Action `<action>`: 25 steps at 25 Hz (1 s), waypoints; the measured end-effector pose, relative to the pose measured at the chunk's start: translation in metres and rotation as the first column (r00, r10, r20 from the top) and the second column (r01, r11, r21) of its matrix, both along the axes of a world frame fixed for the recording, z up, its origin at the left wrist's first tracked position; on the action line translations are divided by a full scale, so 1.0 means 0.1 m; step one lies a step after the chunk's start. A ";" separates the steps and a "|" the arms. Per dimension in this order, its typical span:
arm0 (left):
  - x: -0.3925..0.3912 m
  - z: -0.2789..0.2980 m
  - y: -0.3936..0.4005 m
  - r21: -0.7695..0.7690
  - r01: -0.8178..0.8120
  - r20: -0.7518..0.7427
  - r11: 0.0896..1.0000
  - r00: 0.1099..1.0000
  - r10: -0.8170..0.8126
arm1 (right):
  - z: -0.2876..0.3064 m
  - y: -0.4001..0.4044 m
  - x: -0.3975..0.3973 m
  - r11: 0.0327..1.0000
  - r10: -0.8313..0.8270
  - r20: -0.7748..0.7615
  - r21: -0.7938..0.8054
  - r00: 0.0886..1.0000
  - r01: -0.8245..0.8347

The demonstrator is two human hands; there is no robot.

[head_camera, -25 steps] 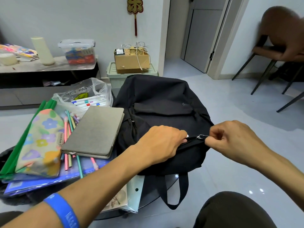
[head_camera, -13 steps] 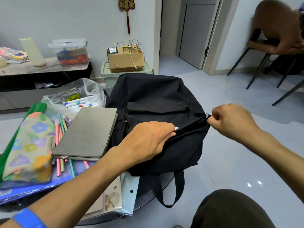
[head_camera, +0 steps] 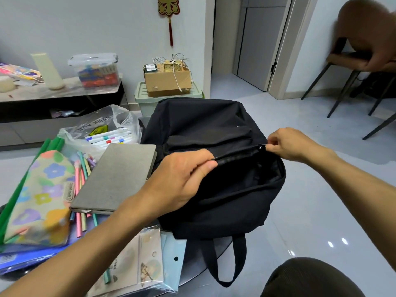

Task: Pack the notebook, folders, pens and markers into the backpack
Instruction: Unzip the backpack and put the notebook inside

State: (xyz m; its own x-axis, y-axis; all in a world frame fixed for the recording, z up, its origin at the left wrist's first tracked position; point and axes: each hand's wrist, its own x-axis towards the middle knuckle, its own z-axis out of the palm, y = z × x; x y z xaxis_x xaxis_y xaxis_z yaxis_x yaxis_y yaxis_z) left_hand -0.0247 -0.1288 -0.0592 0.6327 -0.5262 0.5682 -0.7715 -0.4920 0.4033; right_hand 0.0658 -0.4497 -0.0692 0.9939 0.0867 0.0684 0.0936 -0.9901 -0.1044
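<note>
Cluttered table (head_camera: 205, 262): left hand (head_camera: 182, 179) grips the black backpack (head_camera: 214, 129) edge, right hand (head_camera: 287, 144) pinches its zipper pull (head_camera: 260, 147) (notebook (head_camera: 115, 179) beside).

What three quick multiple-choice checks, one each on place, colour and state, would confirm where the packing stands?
1. The notebook lies:
A. left of the backpack
B. inside it
C. on the floor

2. The notebook's cover is:
A. red
B. grey
C. yellow

3. The backpack's main zipper is:
A. fully shut
B. partly open
C. out of view

Answers:
1 A, it rests on the pens beside the bag.
2 B, plain grey cover.
3 B, a dark gap shows below the zipper between the left hand and the right hand.
</note>
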 end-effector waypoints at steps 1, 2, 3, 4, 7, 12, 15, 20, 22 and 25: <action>0.07 -0.01 0.02 -0.028 -0.054 -0.055 0.998 0.997 0.052 | 0.00 0.03 -0.01 1.000 0.006 -0.017 -0.001 1.000 -0.006; 0.15 -0.03 0.03 -0.028 -0.137 -0.116 0.990 0.984 0.133 | 0.00 0.05 -0.04 1.000 -0.002 -0.016 -0.012 1.000 0.002; 0.25 -0.05 0.04 0.016 -0.222 -0.168 0.975 0.961 0.221 | 0.01 0.06 -0.08 1.000 -0.022 0.021 -0.017 1.000 0.023; 0.33 -0.08 0.05 0.100 -0.264 -0.215 0.959 0.936 0.280 | 0.03 0.09 -0.13 0.999 -0.040 0.091 -0.009 0.995 0.041; 0.28 -0.15 0.07 0.375 0.010 -0.411 0.927 0.898 0.157 | 0.25 0.39 -0.36 0.997 0.003 0.255 0.070 0.967 -0.022; 0.02 -0.12 0.48 0.281 0.014 -0.475 0.960 0.871 0.126 | 0.59 1.45 -0.78 0.925 0.307 0.174 0.177 0.936 -0.337; 0.12 -0.02 1.11 0.629 -0.536 0.008 0.563 0.729 0.685 | 0.46 2.19 -0.82 0.878 0.362 -0.094 0.368 0.927 -0.305; 0.07 -0.25 1.57 0.652 -0.550 -0.207 0.522 0.533 0.821 | -0.09 3.01 -0.55 0.861 0.147 -0.363 0.505 0.920 0.061; 0.12 -0.26 1.66 0.551 -0.618 -0.350 0.561 0.438 0.828 | -0.16 3.10 -0.46 0.814 0.074 -0.384 0.556 0.920 0.166; 0.18 -0.23 1.72 0.265 -0.718 -0.665 0.643 0.347 0.662 | -0.18 3.07 -0.43 0.724 0.029 -0.464 0.620 0.885 0.302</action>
